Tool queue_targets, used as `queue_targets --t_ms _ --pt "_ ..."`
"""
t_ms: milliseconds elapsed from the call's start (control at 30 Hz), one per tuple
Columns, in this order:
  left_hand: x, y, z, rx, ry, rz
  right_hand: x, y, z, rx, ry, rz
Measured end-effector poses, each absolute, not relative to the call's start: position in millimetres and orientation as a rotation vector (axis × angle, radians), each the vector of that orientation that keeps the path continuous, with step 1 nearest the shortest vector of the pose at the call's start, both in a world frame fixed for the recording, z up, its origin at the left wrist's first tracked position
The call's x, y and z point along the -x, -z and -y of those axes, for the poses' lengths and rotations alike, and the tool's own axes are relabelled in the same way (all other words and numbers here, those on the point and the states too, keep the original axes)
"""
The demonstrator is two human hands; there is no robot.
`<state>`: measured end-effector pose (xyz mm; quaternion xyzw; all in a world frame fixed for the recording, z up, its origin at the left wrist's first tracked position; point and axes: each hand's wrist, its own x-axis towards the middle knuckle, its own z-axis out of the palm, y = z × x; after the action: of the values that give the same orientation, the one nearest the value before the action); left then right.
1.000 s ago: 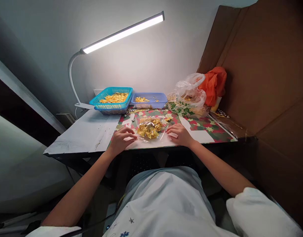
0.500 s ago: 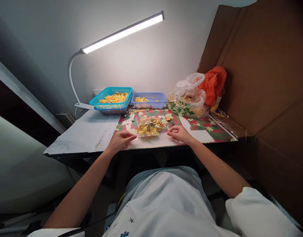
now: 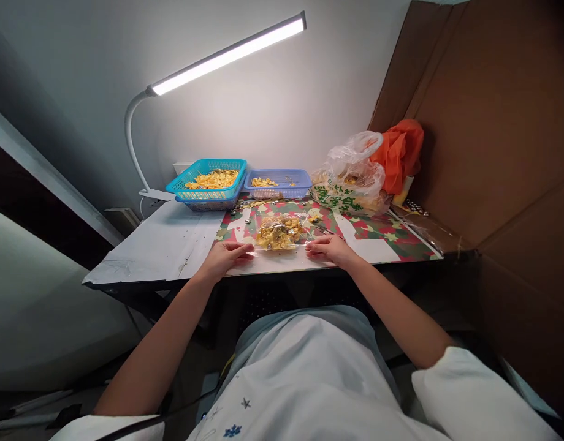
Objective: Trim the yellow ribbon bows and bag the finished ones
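Note:
A clear plastic bag (image 3: 280, 233) filled with gold-coloured pieces lies flat near the table's front edge. My left hand (image 3: 227, 257) pinches the bag's near left corner between thumb and fingers. At the opposite side, my right hand (image 3: 330, 250) has its fingers closed on the near right corner. Just beyond my right hand lies a thin dark metal tool (image 3: 322, 229), partly hidden, its kind unclear. A loose gold piece (image 3: 314, 216) rests behind the bag on the right.
A teal basket (image 3: 171, 185) of gold pieces stands back left, stacked on a darker one. Beside it is a blue-violet basket (image 3: 300, 192). A tied plastic bag (image 3: 350, 184) and orange cloth (image 3: 399, 156) sit back right. A lit lamp (image 3: 231, 55) hangs above; cardboard (image 3: 503, 135) walls the right.
My right hand has moved slightly left, onto the bag's corner. The bag's near edge now looks stretched between both hands. The whole view has shifted a little.

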<state>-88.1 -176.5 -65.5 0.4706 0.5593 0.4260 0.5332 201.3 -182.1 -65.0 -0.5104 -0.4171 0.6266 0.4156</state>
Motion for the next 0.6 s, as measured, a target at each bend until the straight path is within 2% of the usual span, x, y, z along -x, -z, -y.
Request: queue_targets --t_ms 233,600 --pt "83.0 69.9 173.4 -1.054 -1.124 -1.367 -198.4 53.8 181.2 1.340 -1.666 0.914" --pt "78.6 68.1 176.8 -1.046 -1.152 -1.404 -192.0 61.5 183.3 1.305 -1.544 0.858"
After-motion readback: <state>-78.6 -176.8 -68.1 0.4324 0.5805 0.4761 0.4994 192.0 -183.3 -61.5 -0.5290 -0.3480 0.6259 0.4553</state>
